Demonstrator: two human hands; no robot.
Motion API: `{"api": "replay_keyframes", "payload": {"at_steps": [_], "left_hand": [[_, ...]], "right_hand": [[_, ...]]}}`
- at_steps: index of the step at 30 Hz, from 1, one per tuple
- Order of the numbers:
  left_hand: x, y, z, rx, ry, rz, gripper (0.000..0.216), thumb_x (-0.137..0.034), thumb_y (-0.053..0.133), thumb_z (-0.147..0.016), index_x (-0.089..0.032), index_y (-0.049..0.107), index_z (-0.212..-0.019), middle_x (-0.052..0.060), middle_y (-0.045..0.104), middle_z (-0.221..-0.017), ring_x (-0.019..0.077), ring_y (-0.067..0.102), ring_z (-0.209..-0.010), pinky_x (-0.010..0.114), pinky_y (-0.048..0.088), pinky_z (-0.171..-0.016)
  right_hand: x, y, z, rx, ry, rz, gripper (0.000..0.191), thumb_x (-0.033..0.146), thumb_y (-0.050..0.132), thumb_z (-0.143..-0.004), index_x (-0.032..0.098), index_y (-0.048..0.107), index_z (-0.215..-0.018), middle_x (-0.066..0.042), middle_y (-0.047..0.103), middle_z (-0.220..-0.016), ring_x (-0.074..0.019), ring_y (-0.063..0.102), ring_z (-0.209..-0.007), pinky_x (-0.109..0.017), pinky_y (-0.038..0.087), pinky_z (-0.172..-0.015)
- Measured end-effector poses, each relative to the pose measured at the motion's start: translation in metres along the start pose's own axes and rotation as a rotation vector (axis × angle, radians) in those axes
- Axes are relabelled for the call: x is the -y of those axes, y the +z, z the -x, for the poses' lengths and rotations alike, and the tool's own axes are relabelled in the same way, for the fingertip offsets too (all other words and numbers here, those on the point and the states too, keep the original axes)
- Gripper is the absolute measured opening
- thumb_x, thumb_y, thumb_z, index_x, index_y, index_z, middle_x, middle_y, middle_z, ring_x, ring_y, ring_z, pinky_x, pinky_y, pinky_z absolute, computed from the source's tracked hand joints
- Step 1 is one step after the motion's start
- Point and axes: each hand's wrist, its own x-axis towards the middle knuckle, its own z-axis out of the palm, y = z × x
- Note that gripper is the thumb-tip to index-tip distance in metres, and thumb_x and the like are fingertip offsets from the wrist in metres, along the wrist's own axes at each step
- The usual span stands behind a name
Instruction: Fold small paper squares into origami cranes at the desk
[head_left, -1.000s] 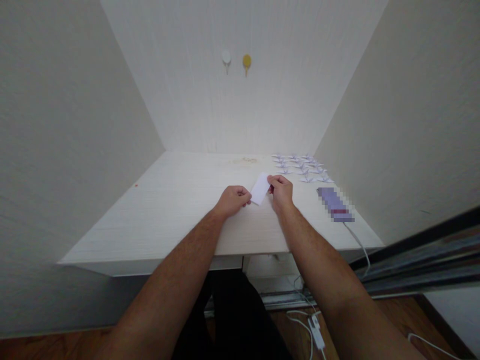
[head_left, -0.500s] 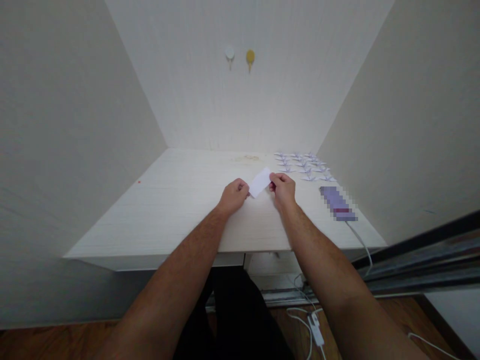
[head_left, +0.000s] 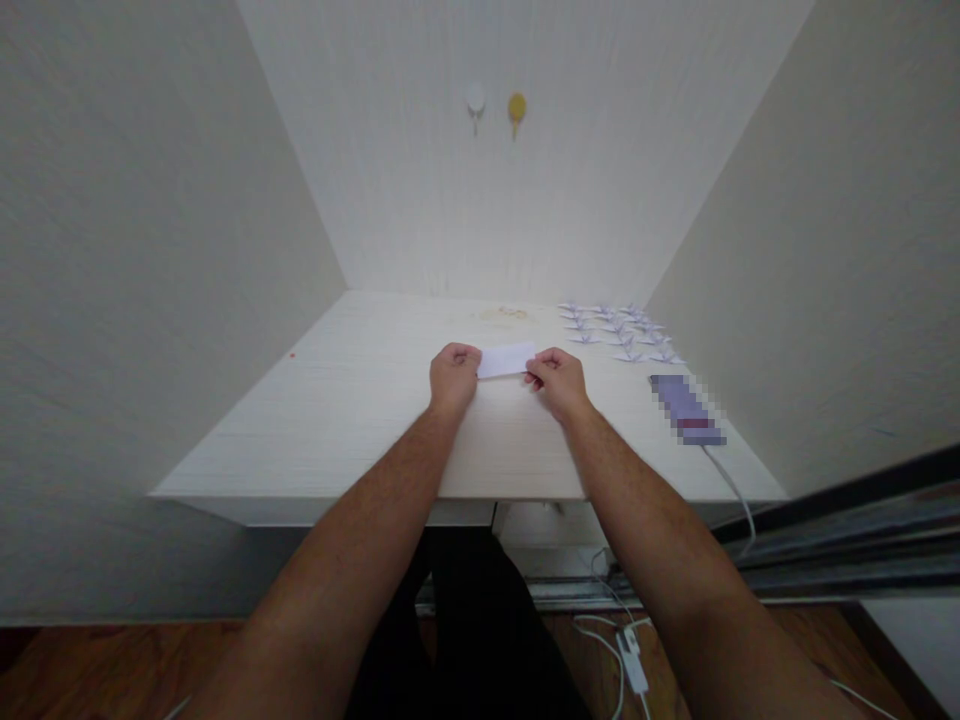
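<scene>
- Here we are, and you have a white paper rectangle (head_left: 506,360) stretched between your two hands, long side running from one to the other, its right end a touch farther from you than its left.
- Your left hand (head_left: 454,378) has the left end nipped between thumb and curled fingers!
- Over on the other side, your right hand (head_left: 559,382) pinches the right end near its lower corner, thumb on the near face, the other fingers bent beneath.
- Both hands are level with each other and well apart, just above or on the white desk (head_left: 360,430); whether the paper's lower edge touches the wood, you can't tell from here.
- Look beyond your right hand, off to its right: a flock of folded paper cranes (head_left: 619,328) in loose rows, wings spread, near the back corner!
- Closer in, to the right of that same hand, lies a smartphone (head_left: 684,408), blurred into blocks, with a white charging cable (head_left: 729,480) trailing from its near end past the desk's front edge.
- Straight beyond your hands, a brownish stain (head_left: 511,314) marks the desktop, and high above it on the wall sit a white hook (head_left: 475,98) and a yellow hook (head_left: 517,106), side by side.
- Far out left of your left hand, one tiny red speck (head_left: 292,355).
- And down below your right forearm, a white power strip (head_left: 632,660) on the wooden floor (head_left: 112,670).
</scene>
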Motion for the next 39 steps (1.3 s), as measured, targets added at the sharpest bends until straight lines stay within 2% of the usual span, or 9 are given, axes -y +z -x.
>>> {"api": "replay_keyframes", "payload": {"at_steps": [8, 14, 19, 22, 24, 27, 31, 36, 39], "left_hand": [[-0.002, -0.003, 0.001, -0.087, 0.066, -0.178, 0.014, -0.03, 0.055, -0.074, -0.017, 0.062, -0.077, 0.0, 0.06, -0.068, 0.0119, 0.052, -0.061, 0.022, 0.038, -0.056], [-0.008, -0.003, 0.005, 0.08, 0.031, -0.016, 0.024, -0.036, 0.057, -0.073, -0.017, 0.065, -0.086, -0.001, 0.06, -0.069, 0.0125, 0.052, -0.063, 0.022, 0.04, -0.056], [-0.01, -0.004, 0.008, 0.152, 0.04, -0.096, 0.025, -0.038, 0.066, -0.068, -0.016, 0.069, -0.079, -0.002, 0.058, -0.061, 0.0111, 0.047, -0.055, 0.023, 0.036, -0.052], [-0.011, -0.005, 0.009, 0.18, 0.034, -0.099, 0.023, -0.036, 0.066, -0.068, -0.016, 0.069, -0.078, -0.002, 0.059, -0.061, 0.0111, 0.047, -0.054, 0.023, 0.036, -0.052], [-0.011, -0.005, 0.011, 0.226, 0.056, -0.108, 0.022, -0.036, 0.067, -0.068, -0.016, 0.07, -0.076, -0.002, 0.061, -0.062, 0.0113, 0.049, -0.055, 0.023, 0.037, -0.052], [-0.013, -0.004, 0.014, 0.291, 0.107, -0.153, 0.021, -0.036, 0.067, -0.067, -0.016, 0.071, -0.074, 0.0, 0.063, -0.064, 0.0118, 0.05, -0.056, 0.023, 0.038, -0.054], [-0.017, -0.004, 0.017, 0.314, 0.125, -0.185, 0.023, -0.035, 0.069, -0.066, -0.016, 0.073, -0.078, 0.0, 0.063, -0.064, 0.0113, 0.048, -0.055, 0.023, 0.037, -0.053], [-0.016, -0.004, 0.016, 0.294, 0.091, -0.148, 0.024, -0.036, 0.071, -0.065, -0.016, 0.074, -0.078, -0.002, 0.059, -0.057, 0.0096, 0.044, -0.051, 0.023, 0.034, -0.05], [-0.013, -0.003, 0.014, 0.289, 0.056, -0.098, 0.023, -0.036, 0.071, -0.066, -0.015, 0.073, -0.076, -0.001, 0.062, -0.06, 0.01, 0.047, -0.052, 0.023, 0.036, -0.051]], "right_hand": [[-0.001, 0.005, 0.0, 0.012, -0.016, 0.044, 0.02, 0.029, 0.07, -0.06, 0.018, 0.055, -0.066, 0.001, 0.061, -0.048, -0.0085, 0.047, -0.037, -0.021, 0.034, -0.039], [-0.001, 0.002, 0.002, 0.024, -0.024, 0.053, 0.019, 0.03, 0.07, -0.061, 0.019, 0.054, -0.066, 0.002, 0.061, -0.048, -0.0088, 0.048, -0.038, -0.021, 0.036, -0.041], [-0.001, 0.001, 0.003, 0.116, -0.013, 0.049, 0.018, 0.028, 0.069, -0.061, 0.019, 0.055, -0.068, 0.003, 0.06, -0.051, -0.0098, 0.05, -0.043, -0.021, 0.037, -0.043], [0.001, 0.002, 0.005, 0.153, -0.02, 0.042, 0.024, 0.028, 0.071, -0.059, 0.02, 0.06, -0.079, 0.005, 0.061, -0.059, -0.0102, 0.05, -0.049, -0.021, 0.036, -0.044], [0.003, 0.002, 0.006, 0.139, -0.079, 0.119, 0.026, 0.032, 0.072, -0.062, 0.021, 0.065, -0.084, 0.005, 0.06, -0.061, -0.0094, 0.046, -0.05, -0.022, 0.035, -0.046], [0.004, 0.001, 0.007, 0.113, -0.171, 0.281, 0.019, 0.035, 0.07, -0.067, 0.019, 0.069, -0.076, 0.003, 0.062, -0.063, -0.0099, 0.045, -0.053, -0.024, 0.037, -0.052], [0.003, 0.0, 0.007, 0.114, -0.171, 0.308, 0.017, 0.035, 0.069, -0.068, 0.018, 0.069, -0.067, 0.0, 0.067, -0.067, -0.0128, 0.053, -0.059, -0.026, 0.041, -0.06], [0.001, 0.001, 0.008, 0.097, -0.154, 0.292, 0.018, 0.036, 0.07, -0.067, 0.017, 0.067, -0.065, 0.001, 0.065, -0.064, -0.0122, 0.051, -0.057, -0.026, 0.04, -0.057], [0.001, 0.002, 0.008, 0.104, -0.153, 0.284, 0.019, 0.035, 0.07, -0.067, 0.017, 0.067, -0.065, 0.001, 0.064, -0.063, -0.0116, 0.05, -0.056, -0.026, 0.04, -0.057]]}}
